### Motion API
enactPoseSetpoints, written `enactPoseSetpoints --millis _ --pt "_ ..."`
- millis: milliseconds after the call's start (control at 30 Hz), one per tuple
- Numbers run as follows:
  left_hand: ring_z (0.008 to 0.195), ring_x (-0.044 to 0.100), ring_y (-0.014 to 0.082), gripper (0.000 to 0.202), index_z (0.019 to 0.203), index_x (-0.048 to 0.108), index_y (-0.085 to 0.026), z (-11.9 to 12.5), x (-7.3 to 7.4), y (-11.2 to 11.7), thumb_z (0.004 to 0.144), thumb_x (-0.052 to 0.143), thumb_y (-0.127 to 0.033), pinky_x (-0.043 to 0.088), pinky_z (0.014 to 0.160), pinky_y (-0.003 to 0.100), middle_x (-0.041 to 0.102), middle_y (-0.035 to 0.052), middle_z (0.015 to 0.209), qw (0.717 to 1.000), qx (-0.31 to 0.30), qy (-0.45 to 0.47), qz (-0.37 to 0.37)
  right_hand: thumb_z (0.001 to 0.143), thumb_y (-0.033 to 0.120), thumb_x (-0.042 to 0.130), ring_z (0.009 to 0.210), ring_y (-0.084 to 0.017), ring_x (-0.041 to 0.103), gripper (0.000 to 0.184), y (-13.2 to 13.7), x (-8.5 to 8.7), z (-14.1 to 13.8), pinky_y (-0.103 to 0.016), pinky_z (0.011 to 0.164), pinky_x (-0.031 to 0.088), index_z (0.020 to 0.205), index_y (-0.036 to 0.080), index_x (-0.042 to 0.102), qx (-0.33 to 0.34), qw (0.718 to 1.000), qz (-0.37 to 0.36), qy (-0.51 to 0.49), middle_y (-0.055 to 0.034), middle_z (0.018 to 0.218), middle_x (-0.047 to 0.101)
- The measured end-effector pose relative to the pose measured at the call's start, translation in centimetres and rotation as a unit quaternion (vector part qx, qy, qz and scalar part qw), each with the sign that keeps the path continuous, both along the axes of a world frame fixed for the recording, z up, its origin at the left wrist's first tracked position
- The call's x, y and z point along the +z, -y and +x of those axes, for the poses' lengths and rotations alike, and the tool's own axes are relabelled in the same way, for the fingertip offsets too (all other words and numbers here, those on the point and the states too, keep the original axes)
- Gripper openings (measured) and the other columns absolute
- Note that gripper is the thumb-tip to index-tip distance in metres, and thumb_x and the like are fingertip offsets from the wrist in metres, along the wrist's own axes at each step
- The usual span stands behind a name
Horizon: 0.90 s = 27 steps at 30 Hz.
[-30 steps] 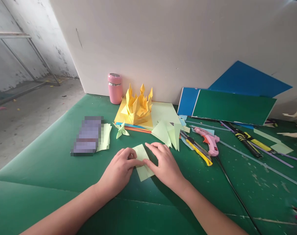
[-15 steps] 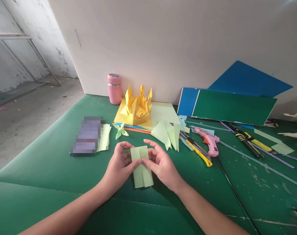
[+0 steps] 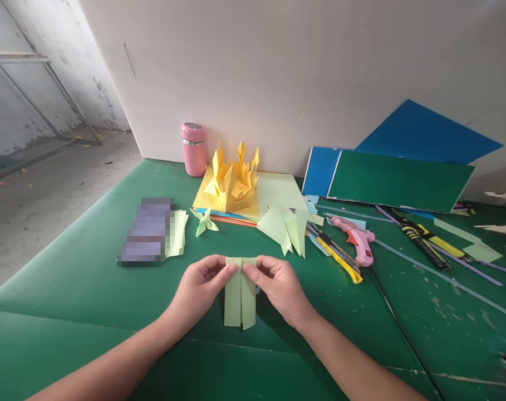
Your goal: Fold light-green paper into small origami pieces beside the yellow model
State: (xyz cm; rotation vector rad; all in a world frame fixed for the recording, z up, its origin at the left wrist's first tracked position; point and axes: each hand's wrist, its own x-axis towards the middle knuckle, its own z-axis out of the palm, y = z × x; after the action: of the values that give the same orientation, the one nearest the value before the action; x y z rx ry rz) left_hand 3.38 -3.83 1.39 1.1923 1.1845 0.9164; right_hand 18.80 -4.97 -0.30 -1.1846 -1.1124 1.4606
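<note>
Between my two hands is a light green folded paper [image 3: 240,301], its two side flaps meeting at a middle slit. My left hand [image 3: 205,281] pinches its upper left part, thumb on the front and fingers curled behind. On the upper right part my right hand [image 3: 280,284] does the same. The paper's lower end hangs free above the green table. Beyond the hands lie a small light green paper flower [image 3: 206,222] and several folded light green paper pieces [image 3: 283,227].
A yellow paper crown [image 3: 234,184] sits on stacked paper sheets, beside a pink flask [image 3: 193,150]. To the left are a pixelated flat object [image 3: 147,231] and paper slips [image 3: 177,234]. A yellow cutter knife [image 3: 338,257] and pink glue gun [image 3: 359,239] with its cord lie right.
Both hands have moved up to the paper's top end and their fingers have drawn in around it. The paper now hangs straighter, with its slit running down its length.
</note>
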Motion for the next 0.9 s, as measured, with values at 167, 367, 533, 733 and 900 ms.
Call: enactPoseSetpoints --millis 167,367,533,733,900 --pt "0.047 0.033 0.0078 0.041 0.056 0.052 -0.019 0.13 0.05 0.04 0.057 0.071 -0.055 0.028 0.044 0.02 0.041 -0.0078 0.048 0.999 0.026 -0.021 -0.016 0.068 0.057 0.068 0.053 -0.009 0.035 0.045 0.14 -0.12 -0.02 -0.022 0.049 0.029 0.058 0.017 0.05 0.004 0.999 0.013 0.033 0.0052 0.055 0.042" --pt "0.047 0.033 0.0072 0.042 0.056 0.051 -0.018 0.15 0.07 0.22 0.053 0.074 -0.054 0.026 0.045 0.019 0.043 -0.0078 0.048 0.998 0.038 -0.001 -0.054 0.072 0.056 0.065 0.053 -0.008 0.031 0.044 0.33 -0.18 -0.04 -0.022 0.048 0.027 0.058 0.018 0.047 0.009 0.999 0.03 0.044 0.0057 0.055 0.037" --pt "0.048 0.037 0.0077 0.04 0.056 0.053 -0.017 0.11 0.05 0.43 0.053 0.076 -0.051 0.029 0.046 0.019 0.048 -0.0063 0.049 0.997 0.042 0.012 -0.065 0.072 0.055 0.064 0.055 -0.009 0.033 0.043 0.44 -0.02 -0.23 -0.023 0.049 0.027 0.059 0.018 0.047 0.005 0.998 0.034 0.048 0.0046 0.057 0.039" --pt "0.047 0.034 0.0069 0.042 0.056 0.05 -0.017 0.11 -0.04 0.49 0.056 0.074 -0.052 0.027 0.044 0.019 0.043 -0.0073 0.049 0.998 0.042 0.013 -0.053 0.072 0.055 0.063 0.053 -0.009 0.029 0.043 0.46 0.24 -0.43 -0.023 0.048 0.026 0.056 0.019 0.045 -0.005 0.997 0.047 0.054 0.0059 0.055 0.035" --pt "0.05 0.034 0.0074 0.043 0.057 0.047 -0.018 0.23 -0.04 0.51 0.059 0.073 -0.052 0.029 0.046 0.019 0.04 -0.0077 0.051 0.999 0.036 0.016 -0.023 0.075 0.053 0.062 0.052 -0.009 0.027 0.044 0.56 0.17 -0.5 -0.023 0.047 0.025 0.055 0.021 0.039 -0.012 0.997 0.066 0.048 0.0066 0.055 0.031"
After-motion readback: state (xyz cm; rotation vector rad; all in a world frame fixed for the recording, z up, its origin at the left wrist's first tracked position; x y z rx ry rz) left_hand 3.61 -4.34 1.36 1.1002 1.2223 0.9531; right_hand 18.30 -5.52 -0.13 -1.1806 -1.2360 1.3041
